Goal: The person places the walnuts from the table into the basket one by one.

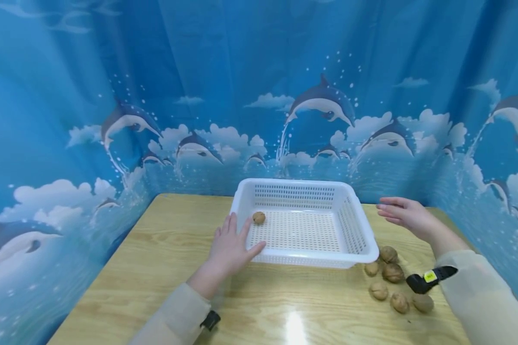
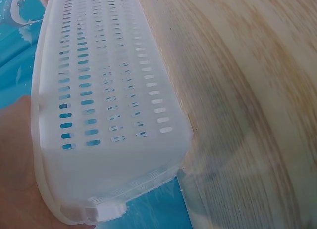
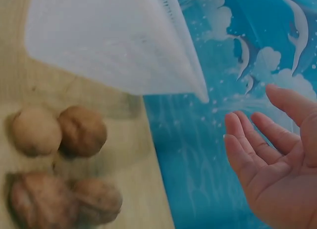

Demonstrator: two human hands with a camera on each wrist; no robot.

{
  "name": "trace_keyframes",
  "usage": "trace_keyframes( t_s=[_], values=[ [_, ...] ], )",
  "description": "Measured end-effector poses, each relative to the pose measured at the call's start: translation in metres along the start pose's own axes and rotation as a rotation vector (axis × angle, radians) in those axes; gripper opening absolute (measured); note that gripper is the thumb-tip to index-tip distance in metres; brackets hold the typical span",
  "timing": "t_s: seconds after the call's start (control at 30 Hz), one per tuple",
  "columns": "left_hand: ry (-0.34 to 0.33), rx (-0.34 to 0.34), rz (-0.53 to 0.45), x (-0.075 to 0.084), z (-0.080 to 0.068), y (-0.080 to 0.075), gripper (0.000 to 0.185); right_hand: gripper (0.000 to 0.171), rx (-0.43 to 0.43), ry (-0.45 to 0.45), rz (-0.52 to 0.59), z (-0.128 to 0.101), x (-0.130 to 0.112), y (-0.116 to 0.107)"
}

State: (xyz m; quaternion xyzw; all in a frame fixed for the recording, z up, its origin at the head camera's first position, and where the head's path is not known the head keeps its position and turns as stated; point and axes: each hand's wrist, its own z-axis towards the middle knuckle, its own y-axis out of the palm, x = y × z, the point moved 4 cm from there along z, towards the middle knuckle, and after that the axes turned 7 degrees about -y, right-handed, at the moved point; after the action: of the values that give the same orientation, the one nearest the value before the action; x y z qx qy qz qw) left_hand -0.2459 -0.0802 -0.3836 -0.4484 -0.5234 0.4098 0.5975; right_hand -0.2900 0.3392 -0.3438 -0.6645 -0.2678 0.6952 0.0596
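Note:
A white perforated plastic basket point(image 1: 302, 256) sits on the table, with one walnut point(image 1: 259, 218) inside near its left wall. My left hand point(image 1: 233, 247) rests over the basket's front left corner, fingers spread at the left rim and thumb along the front rim. In the left wrist view, the hand point(image 2: 17, 164) lies against the basket's rim, and its fingers are mostly hidden. To the right of the basket my right hand point(image 1: 407, 218) is raised, holding nothing. Its loosely bent fingers show in the right wrist view. Below it, several walnuts point(image 1: 393, 273) lie loosely grouped.
The wooden table point(image 1: 155, 287) carries the basket and walnuts. Behind and on both sides hangs a blue curtain point(image 1: 241, 72) printed with dolphins. A dark strap point(image 1: 446, 272) circles my right wrist.

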Motion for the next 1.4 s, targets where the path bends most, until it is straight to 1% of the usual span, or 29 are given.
trace_keyframes(
  t_s=[0.13,0.3,0.4,0.53,0.63,0.77,1.0,1.13,1.4],
  values=[
    [0.002,0.0,-0.006,0.0,0.0,0.0,0.082,0.069,-0.001,-0.004,-0.006,-0.011,0.022,-0.005],
    [0.001,-0.001,-0.002,0.001,-0.001,-0.001,0.081,0.067,-0.003,0.011,-0.014,-0.021,0.048,-0.005],
    [0.001,0.001,0.001,0.002,-0.001,-0.001,0.081,0.066,-0.016,0.036,-0.05,-0.025,0.061,-0.003],
    [-0.001,-0.004,0.0,0.002,0.0,0.0,0.081,0.066,-0.033,0.056,-0.147,-0.031,0.072,0.0],
    [-0.007,-0.007,0.0,0.0,0.0,0.001,0.082,0.062,-0.044,0.049,-0.211,-0.035,0.075,0.004],
    [-0.011,-0.003,0.01,-0.001,0.001,0.003,0.082,0.061,-0.068,0.056,-0.266,-0.038,0.078,0.009],
    [-0.01,-0.003,-0.002,-0.001,0.0,0.003,0.082,0.061,-0.1,0.059,-0.378,-0.037,0.079,0.017],
    [-0.013,-0.009,-0.001,-0.002,-0.001,0.003,0.082,0.059,-0.096,0.052,-0.432,-0.036,0.079,0.019],
    [-0.016,-0.004,-0.009,-0.002,0.0,0.003,0.083,0.055,-0.057,0.043,-0.491,-0.034,0.078,0.017]
  ],
)
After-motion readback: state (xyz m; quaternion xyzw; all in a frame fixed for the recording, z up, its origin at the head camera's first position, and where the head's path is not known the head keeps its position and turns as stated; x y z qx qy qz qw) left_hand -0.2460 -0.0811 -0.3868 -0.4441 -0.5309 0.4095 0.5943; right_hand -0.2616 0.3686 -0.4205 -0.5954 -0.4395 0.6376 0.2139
